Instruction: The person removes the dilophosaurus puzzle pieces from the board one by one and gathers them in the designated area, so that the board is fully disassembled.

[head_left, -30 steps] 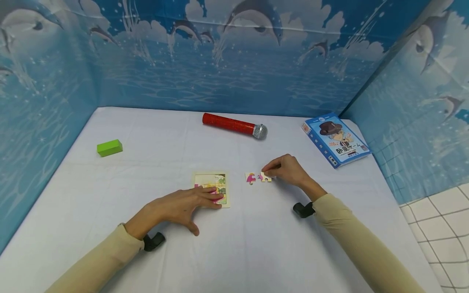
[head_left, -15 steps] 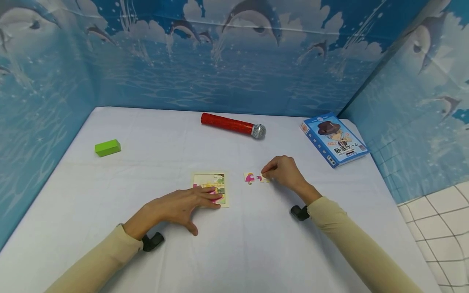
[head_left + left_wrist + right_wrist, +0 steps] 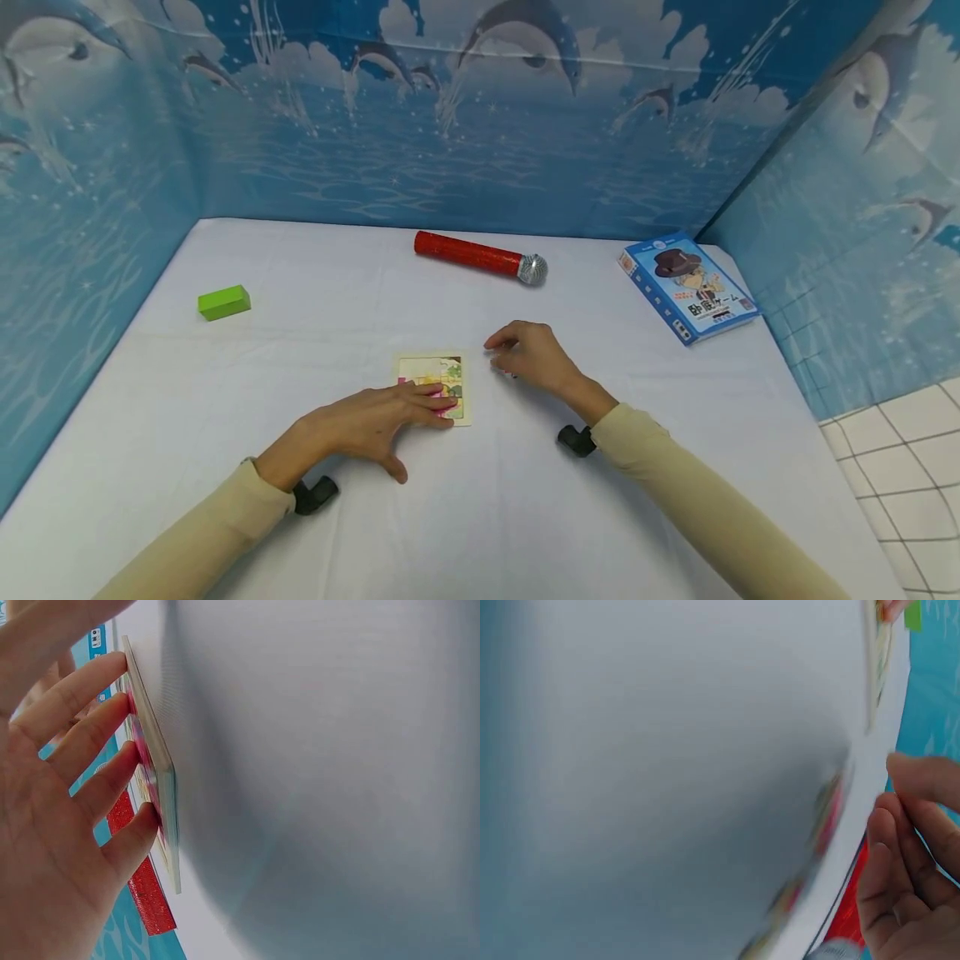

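A white table [image 3: 480, 525] spread beneath a left hand [image 3: 367, 425], fingers apart, and a right hand [image 3: 532, 357], thumb and forefinger slightly apart. The puzzle [image 3: 429, 367] lay mid-table under the left hand; pieces [image 3: 828, 817] lay near the right hand.

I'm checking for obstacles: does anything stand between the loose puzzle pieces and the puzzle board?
On the white cloth between the loose puzzle pieces and the puzzle board, nothing visible. The left hand does cover part of the board, though.
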`<action>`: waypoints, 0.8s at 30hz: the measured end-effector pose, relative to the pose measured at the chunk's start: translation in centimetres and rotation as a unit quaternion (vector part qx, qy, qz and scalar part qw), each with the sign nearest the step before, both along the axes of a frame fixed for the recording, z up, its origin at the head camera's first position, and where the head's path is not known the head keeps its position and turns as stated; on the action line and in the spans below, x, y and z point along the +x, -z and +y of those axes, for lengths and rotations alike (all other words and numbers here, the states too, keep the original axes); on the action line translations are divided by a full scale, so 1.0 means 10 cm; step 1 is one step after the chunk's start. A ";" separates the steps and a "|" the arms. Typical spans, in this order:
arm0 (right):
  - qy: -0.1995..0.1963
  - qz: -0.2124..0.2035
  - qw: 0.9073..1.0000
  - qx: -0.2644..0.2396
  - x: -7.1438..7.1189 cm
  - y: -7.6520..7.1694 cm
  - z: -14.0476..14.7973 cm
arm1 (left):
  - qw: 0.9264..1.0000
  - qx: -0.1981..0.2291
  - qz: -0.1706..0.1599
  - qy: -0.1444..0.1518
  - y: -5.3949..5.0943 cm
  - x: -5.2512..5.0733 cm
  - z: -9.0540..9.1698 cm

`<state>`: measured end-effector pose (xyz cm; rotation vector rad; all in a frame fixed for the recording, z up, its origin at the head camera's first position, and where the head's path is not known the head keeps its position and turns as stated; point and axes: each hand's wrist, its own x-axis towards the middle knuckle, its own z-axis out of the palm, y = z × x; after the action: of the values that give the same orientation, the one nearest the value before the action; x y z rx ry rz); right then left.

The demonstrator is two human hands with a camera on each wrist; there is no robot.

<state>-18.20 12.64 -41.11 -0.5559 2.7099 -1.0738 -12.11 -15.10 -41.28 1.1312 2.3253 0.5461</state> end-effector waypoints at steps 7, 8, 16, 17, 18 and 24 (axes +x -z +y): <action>-0.090 -0.014 0.995 0.037 -0.03 -0.03 -0.40 | 1.000 0.005 0.007 0.007 0.00 0.00 0.00; -0.095 -0.018 0.994 0.045 -0.03 -0.02 -0.44 | 1.000 0.005 0.008 0.008 0.00 0.00 0.00; -0.108 -0.042 0.989 0.093 -0.04 -0.04 -0.60 | 1.000 0.005 0.009 0.003 0.00 0.01 0.00; -0.111 -0.045 0.988 0.095 -0.05 -0.05 -0.61 | 1.000 0.005 0.008 0.002 0.00 0.01 0.00; -0.113 -0.047 0.988 0.097 -0.06 -0.05 -0.61 | 1.000 0.005 0.008 0.002 0.00 0.01 0.00; -0.118 -0.067 0.986 0.096 -0.09 -0.06 -0.62 | 1.000 0.006 0.011 0.005 0.00 0.00 0.00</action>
<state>-19.06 6.49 -40.55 -0.7203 2.5170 -0.7520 -12.06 -15.07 -41.31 1.1585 2.3374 0.5471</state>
